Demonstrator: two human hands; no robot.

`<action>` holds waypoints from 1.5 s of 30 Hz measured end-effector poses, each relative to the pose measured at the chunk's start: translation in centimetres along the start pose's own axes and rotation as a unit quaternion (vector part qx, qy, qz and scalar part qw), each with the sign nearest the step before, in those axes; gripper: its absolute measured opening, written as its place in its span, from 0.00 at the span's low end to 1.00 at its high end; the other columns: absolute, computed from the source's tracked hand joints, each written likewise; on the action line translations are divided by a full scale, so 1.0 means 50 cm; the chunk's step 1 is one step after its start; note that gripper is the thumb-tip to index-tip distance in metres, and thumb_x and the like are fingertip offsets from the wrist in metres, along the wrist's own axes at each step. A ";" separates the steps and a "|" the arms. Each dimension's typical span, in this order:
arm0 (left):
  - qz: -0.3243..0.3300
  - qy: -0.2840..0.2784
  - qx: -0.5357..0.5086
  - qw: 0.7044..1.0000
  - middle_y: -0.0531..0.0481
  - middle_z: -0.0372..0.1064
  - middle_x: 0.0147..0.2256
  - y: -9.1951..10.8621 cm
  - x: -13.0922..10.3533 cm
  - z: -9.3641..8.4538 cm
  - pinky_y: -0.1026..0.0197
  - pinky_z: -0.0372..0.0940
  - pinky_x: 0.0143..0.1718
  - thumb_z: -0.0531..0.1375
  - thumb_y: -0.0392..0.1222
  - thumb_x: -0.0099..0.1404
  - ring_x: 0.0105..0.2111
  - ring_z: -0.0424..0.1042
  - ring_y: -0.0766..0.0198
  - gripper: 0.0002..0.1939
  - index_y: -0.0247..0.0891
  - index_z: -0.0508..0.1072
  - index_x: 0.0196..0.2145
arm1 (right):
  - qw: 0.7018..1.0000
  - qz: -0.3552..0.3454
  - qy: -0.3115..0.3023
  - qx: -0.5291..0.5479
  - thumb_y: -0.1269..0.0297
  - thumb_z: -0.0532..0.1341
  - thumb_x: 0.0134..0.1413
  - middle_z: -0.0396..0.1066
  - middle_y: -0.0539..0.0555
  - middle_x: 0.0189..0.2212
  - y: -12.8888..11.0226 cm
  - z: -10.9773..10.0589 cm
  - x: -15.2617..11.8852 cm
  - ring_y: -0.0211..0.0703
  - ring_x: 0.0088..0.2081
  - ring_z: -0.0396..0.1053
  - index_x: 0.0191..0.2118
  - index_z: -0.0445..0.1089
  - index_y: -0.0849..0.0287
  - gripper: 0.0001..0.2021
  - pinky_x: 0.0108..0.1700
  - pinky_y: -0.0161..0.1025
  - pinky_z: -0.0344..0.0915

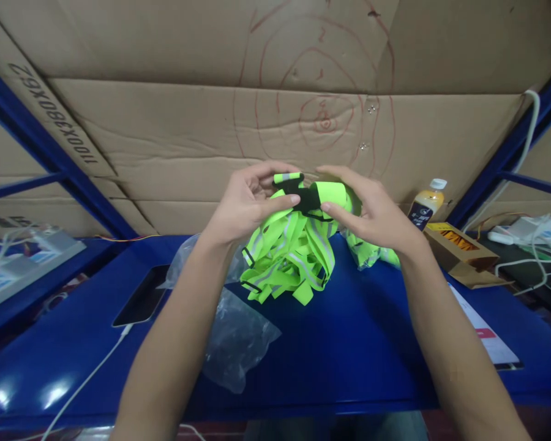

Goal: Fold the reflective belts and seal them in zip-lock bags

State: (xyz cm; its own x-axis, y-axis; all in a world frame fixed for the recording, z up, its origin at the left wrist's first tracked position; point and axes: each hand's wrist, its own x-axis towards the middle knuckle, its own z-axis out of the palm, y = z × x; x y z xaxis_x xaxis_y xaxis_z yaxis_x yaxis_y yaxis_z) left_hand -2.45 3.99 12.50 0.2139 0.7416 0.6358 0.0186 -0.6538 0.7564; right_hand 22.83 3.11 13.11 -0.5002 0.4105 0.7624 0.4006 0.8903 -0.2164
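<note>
Both hands hold a black buckle joined to neon-yellow reflective straps with grey stripes. My left hand pinches the buckle's left part, thumb on its front and fingers behind. On the right side, my right hand grips the buckle's edge and a strap loop, thumb in front. Below the hands the straps bunch in a loose, tangled heap above the blue shelf. Behind my right wrist lies another neon-yellow bundle in clear plastic. A clear plastic bag lies beside the straps, partly hidden by my left forearm.
A phone with a white cable lies at left. On the right are a drink bottle, an open cardboard box and a printed sheet. Power strips with cables sit at both sides. A cardboard wall closes off the back.
</note>
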 end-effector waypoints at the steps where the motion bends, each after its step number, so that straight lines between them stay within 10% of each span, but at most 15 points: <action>1: 0.026 -0.010 0.029 0.999 0.44 0.83 0.47 0.006 -0.003 0.006 0.54 0.78 0.48 0.80 0.48 0.55 0.46 0.83 0.53 0.23 0.40 0.82 0.46 | 1.000 0.012 -0.020 -0.004 0.45 0.66 0.69 0.83 0.57 0.53 0.005 -0.006 -0.001 0.55 0.50 0.79 0.59 0.78 0.52 0.22 0.53 0.48 0.73; 6: 0.061 -0.025 0.104 0.992 0.44 0.83 0.45 0.018 -0.009 0.031 0.59 0.75 0.47 0.76 0.54 0.62 0.46 0.82 0.54 0.22 0.37 0.83 0.46 | 0.995 0.034 -0.084 -0.046 0.44 0.67 0.69 0.73 0.47 0.23 0.011 -0.034 -0.006 0.36 0.25 0.63 0.35 0.81 0.59 0.21 0.31 0.37 0.57; 13: -0.127 -0.087 -0.049 0.987 0.45 0.75 0.27 0.019 -0.007 0.020 0.59 0.69 0.27 0.65 0.77 0.64 0.27 0.77 0.56 0.36 0.36 0.78 0.29 | 0.988 -0.101 0.079 -0.092 0.68 0.61 0.72 0.85 0.56 0.49 0.035 -0.002 -0.007 0.50 0.49 0.81 0.51 0.83 0.53 0.12 0.52 0.45 0.74; 17: -0.155 -0.057 -0.128 0.978 0.45 0.80 0.33 0.036 -0.009 0.023 0.58 0.72 0.31 0.80 0.57 0.54 0.29 0.78 0.58 0.24 0.34 0.82 0.36 | 0.974 -0.135 0.107 -0.145 0.69 0.60 0.71 0.82 0.58 0.57 0.041 0.023 -0.003 0.54 0.59 0.79 0.57 0.81 0.50 0.16 0.61 0.54 0.74; 24: 0.009 -0.020 0.009 1.000 0.46 0.83 0.45 0.009 -0.005 0.006 0.58 0.74 0.44 0.82 0.47 0.53 0.43 0.81 0.54 0.24 0.39 0.85 0.45 | 0.995 -0.051 0.048 -0.069 0.51 0.72 0.63 0.77 0.62 0.63 0.001 -0.018 0.000 0.59 0.62 0.77 0.63 0.77 0.55 0.26 0.64 0.53 0.71; 32: 0.106 -0.026 0.092 0.990 0.44 0.83 0.49 0.001 -0.004 0.030 0.52 0.72 0.57 0.78 0.52 0.60 0.53 0.80 0.49 0.20 0.41 0.86 0.47 | 0.999 0.033 -0.007 -0.012 0.56 0.71 0.63 0.80 0.50 0.31 0.015 -0.037 -0.009 0.43 0.32 0.73 0.39 0.81 0.59 0.10 0.37 0.39 0.65; 39: -0.159 -0.056 -0.099 0.981 0.45 0.75 0.27 -0.004 -0.002 0.029 0.54 0.73 0.33 0.67 0.77 0.63 0.30 0.78 0.53 0.35 0.36 0.82 0.34 | 0.976 -0.108 0.133 -0.131 0.67 0.64 0.67 0.83 0.56 0.47 0.052 0.020 -0.014 0.51 0.46 0.81 0.50 0.82 0.54 0.11 0.49 0.46 0.74; 45: -0.183 0.029 -0.151 0.971 0.50 0.79 0.34 0.008 0.005 0.023 0.59 0.74 0.36 0.84 0.44 0.42 0.31 0.76 0.62 0.26 0.37 0.83 0.38 | 0.976 -0.110 0.108 -0.154 0.61 0.66 0.68 0.76 0.62 0.63 0.055 0.058 -0.010 0.59 0.63 0.75 0.62 0.76 0.51 0.19 0.64 0.58 0.72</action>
State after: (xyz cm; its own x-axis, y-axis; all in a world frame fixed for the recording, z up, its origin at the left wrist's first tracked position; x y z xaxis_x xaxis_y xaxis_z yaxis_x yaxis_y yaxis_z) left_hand -1.28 3.74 12.81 0.1914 0.9290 0.3168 -0.2060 -0.2775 0.9384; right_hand 21.94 5.93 10.36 -0.4400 0.1363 0.8876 0.5310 0.8366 0.1348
